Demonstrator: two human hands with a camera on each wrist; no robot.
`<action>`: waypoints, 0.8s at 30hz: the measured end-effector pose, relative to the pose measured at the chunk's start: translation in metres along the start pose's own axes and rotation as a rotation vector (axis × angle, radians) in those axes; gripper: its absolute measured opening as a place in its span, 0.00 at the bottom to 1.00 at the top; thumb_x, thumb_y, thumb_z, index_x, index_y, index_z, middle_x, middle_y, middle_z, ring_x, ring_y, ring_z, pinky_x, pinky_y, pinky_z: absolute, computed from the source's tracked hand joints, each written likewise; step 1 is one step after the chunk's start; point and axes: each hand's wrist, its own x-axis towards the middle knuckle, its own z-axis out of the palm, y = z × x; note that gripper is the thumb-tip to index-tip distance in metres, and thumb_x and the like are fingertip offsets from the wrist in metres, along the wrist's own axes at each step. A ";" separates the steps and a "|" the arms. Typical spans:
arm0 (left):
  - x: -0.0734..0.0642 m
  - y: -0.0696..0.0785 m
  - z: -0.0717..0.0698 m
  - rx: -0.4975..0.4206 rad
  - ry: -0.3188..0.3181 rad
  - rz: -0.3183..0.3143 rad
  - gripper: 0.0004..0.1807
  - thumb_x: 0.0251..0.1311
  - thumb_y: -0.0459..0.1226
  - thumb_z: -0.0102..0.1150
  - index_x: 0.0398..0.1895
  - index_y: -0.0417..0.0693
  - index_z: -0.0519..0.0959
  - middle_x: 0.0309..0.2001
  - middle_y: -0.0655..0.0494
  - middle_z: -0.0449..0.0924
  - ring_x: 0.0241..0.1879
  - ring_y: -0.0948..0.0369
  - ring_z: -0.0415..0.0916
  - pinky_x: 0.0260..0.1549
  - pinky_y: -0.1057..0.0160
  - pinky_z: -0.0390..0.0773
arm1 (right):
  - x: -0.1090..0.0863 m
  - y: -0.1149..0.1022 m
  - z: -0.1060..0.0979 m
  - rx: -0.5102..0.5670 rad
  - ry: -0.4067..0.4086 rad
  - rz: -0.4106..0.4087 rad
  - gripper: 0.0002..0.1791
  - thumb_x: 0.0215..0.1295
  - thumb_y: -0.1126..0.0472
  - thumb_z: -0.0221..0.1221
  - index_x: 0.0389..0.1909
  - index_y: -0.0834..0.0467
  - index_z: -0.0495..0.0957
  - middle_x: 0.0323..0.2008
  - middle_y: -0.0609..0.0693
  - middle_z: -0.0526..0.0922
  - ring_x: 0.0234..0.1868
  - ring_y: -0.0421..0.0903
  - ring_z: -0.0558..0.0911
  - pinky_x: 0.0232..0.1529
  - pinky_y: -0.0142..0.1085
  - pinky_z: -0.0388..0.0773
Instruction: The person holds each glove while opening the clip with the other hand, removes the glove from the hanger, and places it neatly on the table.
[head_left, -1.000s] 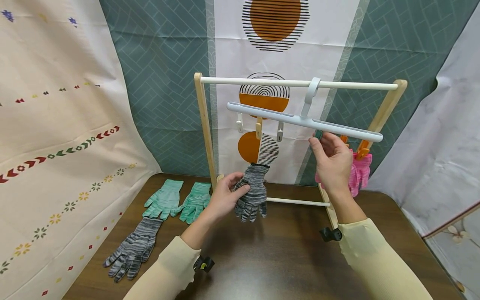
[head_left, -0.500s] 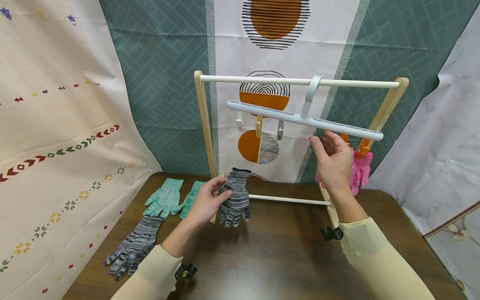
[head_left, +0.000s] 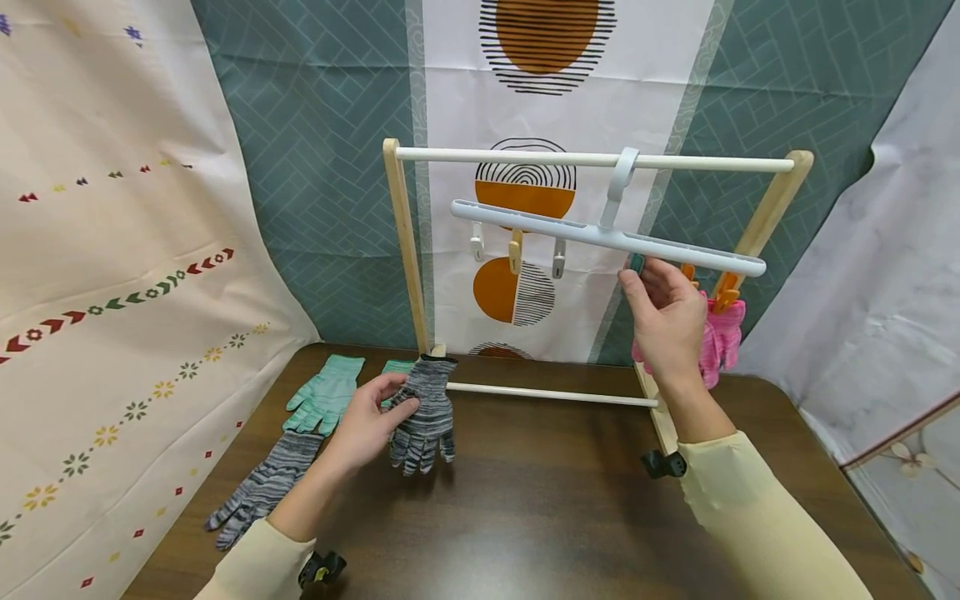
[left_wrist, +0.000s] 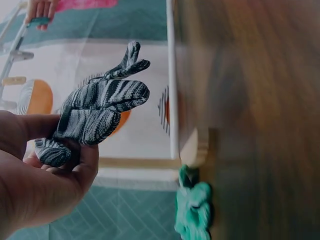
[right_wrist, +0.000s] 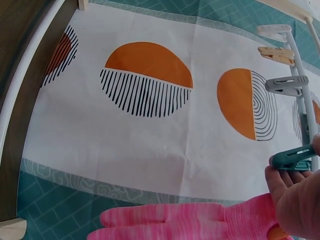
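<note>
My left hand (head_left: 372, 421) pinches a grey-and-black striped knit glove (head_left: 424, 417) between thumb and fingers; its own fingers hang down over the table. In the left wrist view the glove (left_wrist: 95, 112) is bunched beside my thumb. My right hand (head_left: 667, 321) is raised under the pale blue hanger (head_left: 555, 227) and pinches a teal clothespin (right_wrist: 292, 157) on its bar. White, beige and grey clothespins (head_left: 558, 258) hang along the bar's left half. Pink gloves (head_left: 722, 342) hang from orange clothespins (head_left: 726, 293) at the right end, partly behind my right hand.
The hanger hooks over the white top rod (head_left: 517, 157) of a wooden rack (head_left: 405, 250), tilted down to the right. Mint green gloves (head_left: 327, 396) and another grey striped glove (head_left: 266, 483) lie on the brown table (head_left: 540, 492) at left. A lower rod (head_left: 555, 394) spans the rack.
My left hand has moved left and down, carrying the striped glove away from below the hanger toward the gloves on the table. My right hand stays on the teal clothespin.
</note>
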 end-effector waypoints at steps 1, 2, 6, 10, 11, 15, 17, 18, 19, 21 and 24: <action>-0.002 -0.002 -0.003 0.009 -0.006 -0.009 0.27 0.76 0.38 0.63 0.71 0.34 0.72 0.71 0.36 0.73 0.74 0.40 0.65 0.68 0.36 0.68 | 0.000 0.000 0.000 0.003 0.000 -0.003 0.21 0.72 0.61 0.70 0.61 0.64 0.84 0.52 0.64 0.88 0.45 0.39 0.87 0.52 0.29 0.82; -0.005 -0.004 -0.007 0.017 -0.010 -0.018 0.27 0.76 0.38 0.63 0.71 0.34 0.72 0.72 0.35 0.72 0.75 0.40 0.65 0.68 0.36 0.67 | 0.000 0.000 0.000 0.002 0.000 -0.003 0.21 0.72 0.60 0.70 0.61 0.64 0.84 0.52 0.64 0.88 0.45 0.39 0.87 0.52 0.29 0.82; -0.013 -0.012 -0.017 0.056 -0.018 -0.039 0.25 0.75 0.38 0.64 0.69 0.35 0.73 0.70 0.34 0.74 0.73 0.39 0.66 0.66 0.36 0.70 | 0.000 -0.001 0.000 -0.014 0.002 0.010 0.21 0.72 0.60 0.70 0.62 0.64 0.83 0.53 0.63 0.88 0.46 0.38 0.87 0.53 0.29 0.82; -0.021 -0.019 -0.025 0.118 -0.031 -0.043 0.24 0.73 0.37 0.66 0.67 0.35 0.74 0.67 0.35 0.77 0.68 0.40 0.72 0.60 0.41 0.74 | 0.000 -0.001 -0.001 -0.032 0.003 0.029 0.22 0.72 0.60 0.70 0.63 0.64 0.83 0.53 0.61 0.88 0.46 0.37 0.87 0.54 0.30 0.82; -0.023 -0.021 -0.026 0.134 -0.035 -0.046 0.24 0.73 0.37 0.66 0.66 0.36 0.75 0.67 0.36 0.78 0.66 0.41 0.73 0.58 0.43 0.76 | -0.001 -0.001 -0.001 -0.032 0.002 0.030 0.22 0.72 0.60 0.70 0.63 0.63 0.83 0.53 0.60 0.88 0.46 0.37 0.87 0.54 0.30 0.82; -0.029 -0.027 -0.031 0.168 -0.062 -0.045 0.24 0.70 0.36 0.68 0.64 0.35 0.76 0.62 0.37 0.81 0.58 0.44 0.79 0.49 0.49 0.79 | -0.001 -0.002 -0.001 -0.023 0.002 0.025 0.22 0.72 0.60 0.70 0.62 0.64 0.83 0.52 0.60 0.88 0.46 0.38 0.87 0.54 0.30 0.82; -0.032 -0.031 -0.033 0.175 -0.081 -0.048 0.22 0.69 0.35 0.69 0.62 0.36 0.76 0.61 0.38 0.81 0.57 0.43 0.79 0.49 0.48 0.80 | -0.001 -0.001 0.000 -0.018 0.001 0.024 0.22 0.71 0.60 0.70 0.62 0.64 0.83 0.52 0.60 0.88 0.46 0.39 0.87 0.54 0.30 0.82; -0.033 -0.032 -0.034 0.175 -0.091 -0.049 0.21 0.69 0.35 0.69 0.61 0.36 0.77 0.60 0.38 0.81 0.58 0.42 0.79 0.51 0.46 0.81 | -0.001 -0.001 0.000 -0.017 0.000 0.023 0.22 0.72 0.60 0.70 0.62 0.64 0.83 0.52 0.60 0.88 0.46 0.39 0.87 0.54 0.30 0.82; -0.034 -0.034 -0.034 0.179 -0.100 -0.054 0.21 0.69 0.35 0.69 0.60 0.36 0.77 0.60 0.38 0.81 0.61 0.40 0.78 0.54 0.43 0.80 | -0.001 -0.001 0.000 -0.014 0.000 0.022 0.22 0.72 0.59 0.70 0.62 0.64 0.83 0.52 0.60 0.88 0.46 0.39 0.87 0.54 0.30 0.82; -0.037 -0.037 -0.036 0.184 -0.124 -0.067 0.19 0.69 0.35 0.69 0.59 0.38 0.77 0.60 0.39 0.81 0.65 0.36 0.74 0.58 0.38 0.77 | -0.001 0.000 0.000 -0.011 0.001 0.019 0.22 0.72 0.59 0.70 0.62 0.64 0.84 0.52 0.61 0.88 0.47 0.40 0.87 0.54 0.30 0.82; -0.039 -0.042 -0.039 0.193 -0.150 -0.102 0.17 0.69 0.35 0.68 0.57 0.40 0.77 0.59 0.40 0.81 0.67 0.34 0.71 0.60 0.33 0.74 | 0.000 0.001 -0.001 -0.006 0.003 0.015 0.21 0.72 0.59 0.70 0.61 0.64 0.84 0.52 0.63 0.88 0.47 0.41 0.88 0.54 0.30 0.82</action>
